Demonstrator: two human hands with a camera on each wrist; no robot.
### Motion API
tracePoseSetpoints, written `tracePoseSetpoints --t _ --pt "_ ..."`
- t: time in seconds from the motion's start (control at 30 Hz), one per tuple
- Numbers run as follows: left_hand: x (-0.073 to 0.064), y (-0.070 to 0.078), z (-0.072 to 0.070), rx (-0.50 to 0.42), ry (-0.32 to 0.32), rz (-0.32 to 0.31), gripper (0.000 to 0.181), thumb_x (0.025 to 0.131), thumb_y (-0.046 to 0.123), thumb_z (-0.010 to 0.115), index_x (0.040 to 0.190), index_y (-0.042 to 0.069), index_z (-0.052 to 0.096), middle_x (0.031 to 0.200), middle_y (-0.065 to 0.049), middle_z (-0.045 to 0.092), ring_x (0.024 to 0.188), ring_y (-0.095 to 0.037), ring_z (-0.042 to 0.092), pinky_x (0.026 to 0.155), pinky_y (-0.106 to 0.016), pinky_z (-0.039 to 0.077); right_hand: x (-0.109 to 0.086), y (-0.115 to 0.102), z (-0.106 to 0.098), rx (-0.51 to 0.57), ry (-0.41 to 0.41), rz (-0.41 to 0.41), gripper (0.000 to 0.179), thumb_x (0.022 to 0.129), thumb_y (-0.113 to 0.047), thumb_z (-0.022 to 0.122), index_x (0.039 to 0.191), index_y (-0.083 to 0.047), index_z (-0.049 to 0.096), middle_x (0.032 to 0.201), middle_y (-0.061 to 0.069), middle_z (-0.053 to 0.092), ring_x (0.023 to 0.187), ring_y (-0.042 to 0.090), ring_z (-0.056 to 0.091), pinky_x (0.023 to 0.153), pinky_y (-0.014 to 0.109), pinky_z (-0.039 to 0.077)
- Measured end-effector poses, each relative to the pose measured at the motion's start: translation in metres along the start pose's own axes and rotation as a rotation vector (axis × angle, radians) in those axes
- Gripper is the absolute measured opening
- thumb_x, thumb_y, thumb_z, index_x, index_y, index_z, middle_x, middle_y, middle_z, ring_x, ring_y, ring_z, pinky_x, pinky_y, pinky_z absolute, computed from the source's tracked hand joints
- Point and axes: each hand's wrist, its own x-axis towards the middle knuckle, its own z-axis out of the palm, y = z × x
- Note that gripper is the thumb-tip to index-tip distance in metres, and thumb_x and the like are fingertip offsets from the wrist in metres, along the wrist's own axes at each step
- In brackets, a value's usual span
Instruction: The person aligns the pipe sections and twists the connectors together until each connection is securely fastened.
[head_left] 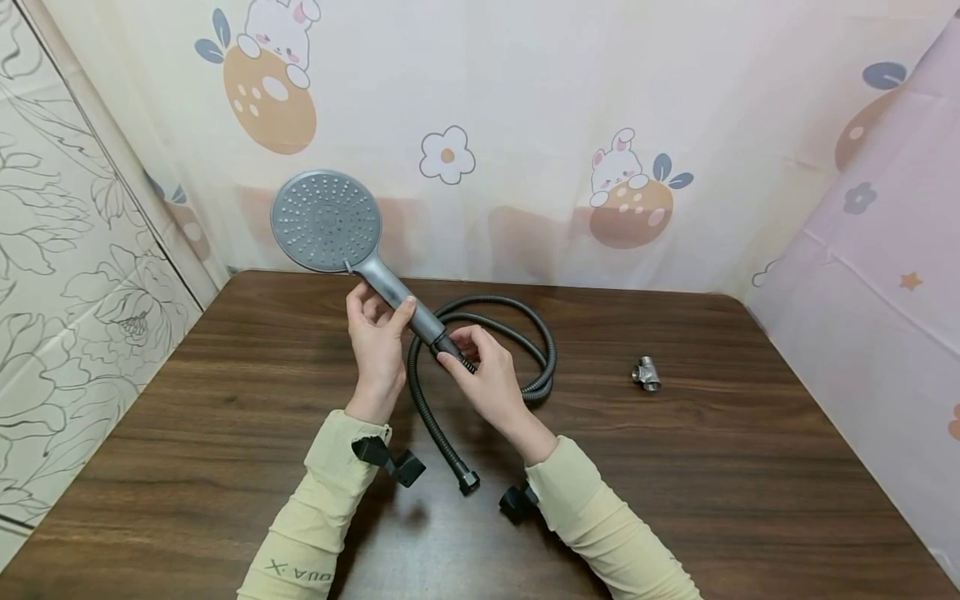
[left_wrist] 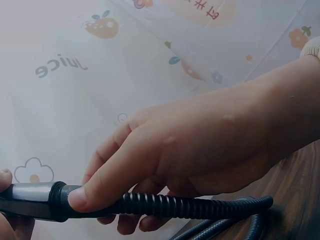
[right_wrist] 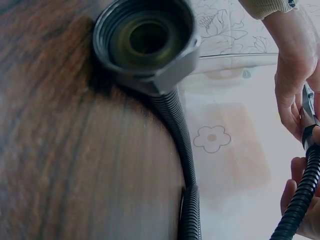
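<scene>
A grey handheld shower head (head_left: 326, 221) is held up at a slant above the table, its round spray face toward the head camera. My left hand (head_left: 378, 346) grips its handle (head_left: 390, 287), thumb on the near side. At the handle's lower end my right hand (head_left: 491, 379) pinches the dark collar (left_wrist: 65, 201) of a ribbed black hose (left_wrist: 170, 206). The collar meets the handle's end; how far it is threaded on cannot be seen. In the head view the hose lies in loops behind my hands, with its free-end hex nut (head_left: 468, 482) near my wrists.
A small metal tee fitting (head_left: 647, 374) lies to the right on the brown wooden table (head_left: 750, 483). Printed curtains (head_left: 525, 100) hang behind the table and at its sides. The hose's nut (right_wrist: 175, 75) is close to the right wrist camera.
</scene>
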Motion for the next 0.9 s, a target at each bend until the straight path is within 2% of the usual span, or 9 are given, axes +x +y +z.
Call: tracePoseSetpoints --t 0.37,0.7,0.9 --pt "0.0001 0.0 -0.0015 0.008 -0.011 0.001 0.054 0.079 -0.007 0.063 0.124 0.01 0.04 0.103 -0.005 0.053 0.083 -0.018 0.057 0.068 -0.023 0.046 0.0 0.0017 0.0008 -0.012 -0.023 0.001 0.019 0.088 -0.024 0.06 0.101 -0.011 0.06 0.09 0.002 0.061 0.078 0.011 0.056 0.07 0.026 0.048" --pt "0.0001 -0.0002 -0.0017 0.024 -0.011 -0.004 0.056 0.079 -0.007 0.063 0.127 0.011 0.039 0.104 -0.005 0.053 0.089 -0.02 0.057 0.07 -0.025 0.048 -0.0006 0.0026 0.0014 -0.033 -0.041 -0.027 0.021 0.092 -0.025 0.053 0.102 -0.008 0.061 0.082 0.001 0.061 0.069 0.008 0.054 0.059 0.022 0.042" --pt "0.0002 -0.001 -0.0018 0.008 -0.011 -0.007 0.056 0.079 -0.008 0.063 0.126 0.01 0.039 0.104 -0.005 0.053 0.089 -0.02 0.057 0.073 -0.025 0.048 -0.0001 0.0031 0.0018 -0.026 -0.066 -0.022 0.024 0.095 -0.025 0.049 0.103 -0.007 0.061 0.079 0.006 0.063 0.063 0.008 0.052 0.054 0.021 0.042"
